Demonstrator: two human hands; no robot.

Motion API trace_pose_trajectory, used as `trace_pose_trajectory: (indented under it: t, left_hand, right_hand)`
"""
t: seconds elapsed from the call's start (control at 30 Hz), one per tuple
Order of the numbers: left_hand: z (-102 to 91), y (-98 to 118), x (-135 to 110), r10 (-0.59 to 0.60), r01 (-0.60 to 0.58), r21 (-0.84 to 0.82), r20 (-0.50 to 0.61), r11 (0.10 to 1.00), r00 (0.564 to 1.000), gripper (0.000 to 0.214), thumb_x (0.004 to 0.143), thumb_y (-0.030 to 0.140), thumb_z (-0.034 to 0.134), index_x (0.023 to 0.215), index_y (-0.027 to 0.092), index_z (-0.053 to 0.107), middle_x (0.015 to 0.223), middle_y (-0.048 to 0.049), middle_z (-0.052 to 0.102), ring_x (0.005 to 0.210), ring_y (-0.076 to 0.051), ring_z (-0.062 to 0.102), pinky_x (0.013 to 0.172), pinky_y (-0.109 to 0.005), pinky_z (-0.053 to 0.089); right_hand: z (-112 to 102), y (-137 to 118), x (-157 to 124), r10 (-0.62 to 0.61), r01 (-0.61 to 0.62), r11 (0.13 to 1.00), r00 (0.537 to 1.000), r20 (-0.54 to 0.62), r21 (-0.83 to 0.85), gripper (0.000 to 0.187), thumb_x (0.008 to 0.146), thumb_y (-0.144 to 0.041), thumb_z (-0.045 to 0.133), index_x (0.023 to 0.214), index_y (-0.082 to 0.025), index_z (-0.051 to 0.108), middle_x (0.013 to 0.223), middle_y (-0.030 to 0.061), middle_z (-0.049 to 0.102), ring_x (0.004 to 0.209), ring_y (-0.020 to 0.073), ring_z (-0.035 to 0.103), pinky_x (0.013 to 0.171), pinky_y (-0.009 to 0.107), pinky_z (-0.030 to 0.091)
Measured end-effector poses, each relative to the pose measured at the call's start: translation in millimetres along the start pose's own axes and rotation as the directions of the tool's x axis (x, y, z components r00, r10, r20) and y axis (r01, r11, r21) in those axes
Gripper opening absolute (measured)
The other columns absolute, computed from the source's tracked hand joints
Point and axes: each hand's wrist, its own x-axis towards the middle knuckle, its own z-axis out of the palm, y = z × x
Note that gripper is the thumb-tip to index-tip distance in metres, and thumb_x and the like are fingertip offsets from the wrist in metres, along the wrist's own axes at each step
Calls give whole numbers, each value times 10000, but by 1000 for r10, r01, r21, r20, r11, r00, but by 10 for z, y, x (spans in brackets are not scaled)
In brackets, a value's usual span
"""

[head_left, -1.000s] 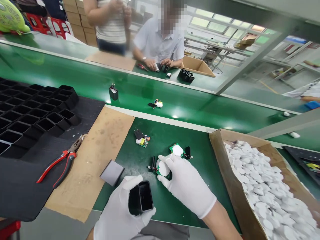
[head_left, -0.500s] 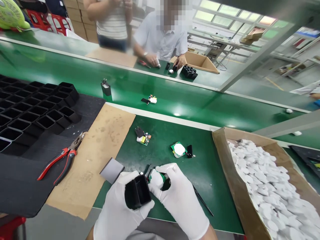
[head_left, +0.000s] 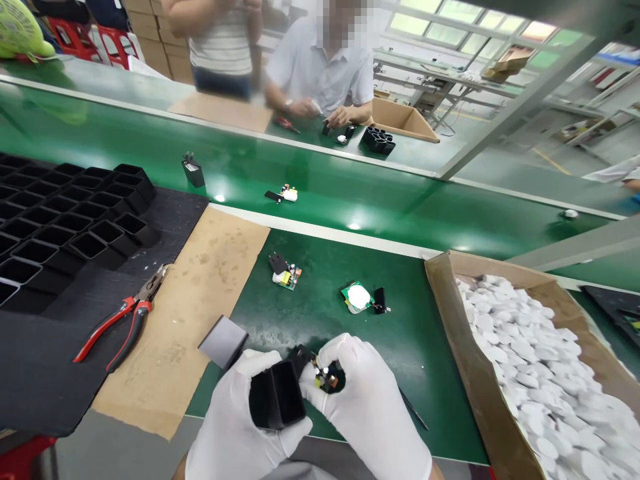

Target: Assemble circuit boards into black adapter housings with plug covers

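My left hand, in a white glove, grips a black plastic charger housing with its open end facing me. Close beside it, my right hand, gloved too, pinches a small circuit board whose components show between thumb and fingers. A black plug piece sits at the board's left end, near the housing's rim. Partly under my right hand lies a thin black tool. Farther up the green table are a board with a plug end and a board with a white round pad.
Black housings stand in rows at left, with red-handled pliers nearby on cardboard. A grey-faced housing lies near my left hand. At right is a box of white pads. A green conveyor runs behind; co-workers are beyond it.
My right hand has turned the circuit board so its component side shows instead of the white pad. Parts on the conveyor have shifted left. The seated co-worker's hands have moved closer together.
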Motion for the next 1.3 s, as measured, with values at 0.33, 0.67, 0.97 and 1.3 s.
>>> trace_pose_trajectory:
  t: [0.33,0.67,0.97,1.3]
  left_hand:
    - [-93,42,48,-119,118,-232,6,965,993,751,648,32,825,1307,335,628,1160,11,743,1029,-198,813,865,-280,706]
    - [-115,103,1,-63,80,-243,77,967,995,746,746,127,856,1397,342,562,1296,-35,716,1170,-234,765,977,-354,674]
    - [256,45,192,-178,190,-64,160,980,971,727,644,12,912,1256,311,656,1322,-68,672,1356,-345,674,1150,-596,566]
    - [-551,-51,1142,-327,315,153,55,937,944,506,747,168,875,1175,250,617,1215,-54,761,1182,-291,750,1056,-459,575]
  right_hand:
    - [-61,2,75,116,-125,991,978,175,41,370,738,-188,899,1085,-245,785,1027,39,718,914,280,691,831,435,539]
    - [-23,251,-365,274,-238,29,936,221,971,662,748,-733,879,1270,-336,783,1203,90,769,941,274,718,846,420,611]
    - [-20,389,-309,330,-126,397,944,-14,909,555,858,-637,858,1265,-273,760,878,38,754,825,212,703,822,303,608]
    - [105,411,-168,407,-164,592,906,-117,789,444,823,-495,887,1155,-214,795,1250,161,837,1123,374,816,944,409,698]
